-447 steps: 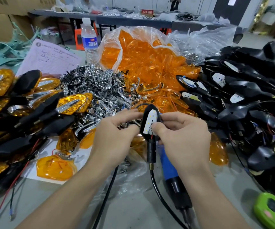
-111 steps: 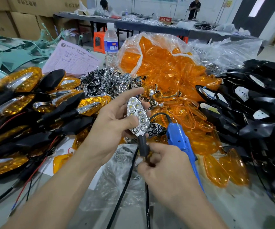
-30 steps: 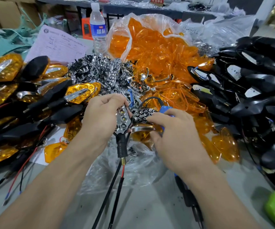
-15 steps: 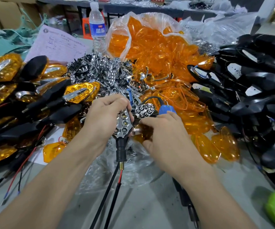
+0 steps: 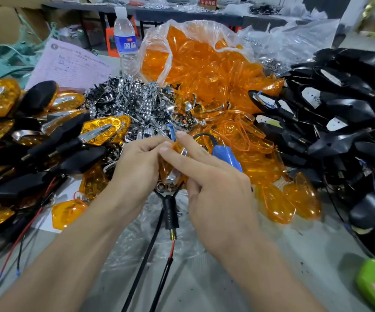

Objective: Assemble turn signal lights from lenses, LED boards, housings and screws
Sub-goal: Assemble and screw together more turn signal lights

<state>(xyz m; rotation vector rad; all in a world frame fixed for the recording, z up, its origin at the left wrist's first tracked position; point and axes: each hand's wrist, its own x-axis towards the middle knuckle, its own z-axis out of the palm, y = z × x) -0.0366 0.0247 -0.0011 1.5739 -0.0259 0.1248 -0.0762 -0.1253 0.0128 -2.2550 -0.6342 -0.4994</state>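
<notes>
Turn signal light (image 5: 172, 175), stem pointing down, left hand (image 5: 137, 174), right hand (image 5: 215, 190) gripping

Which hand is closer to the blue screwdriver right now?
Right. The right hand sits against the blue screwdriver, which pokes out beyond its knuckles. The left hand is further left, with the lamp both hands hold lying between it and the screwdriver.

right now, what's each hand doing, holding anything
left hand: gripping the half-built light
right hand: pinching the orange lens on that light; blue screwdriver behind it, grip unclear
</notes>
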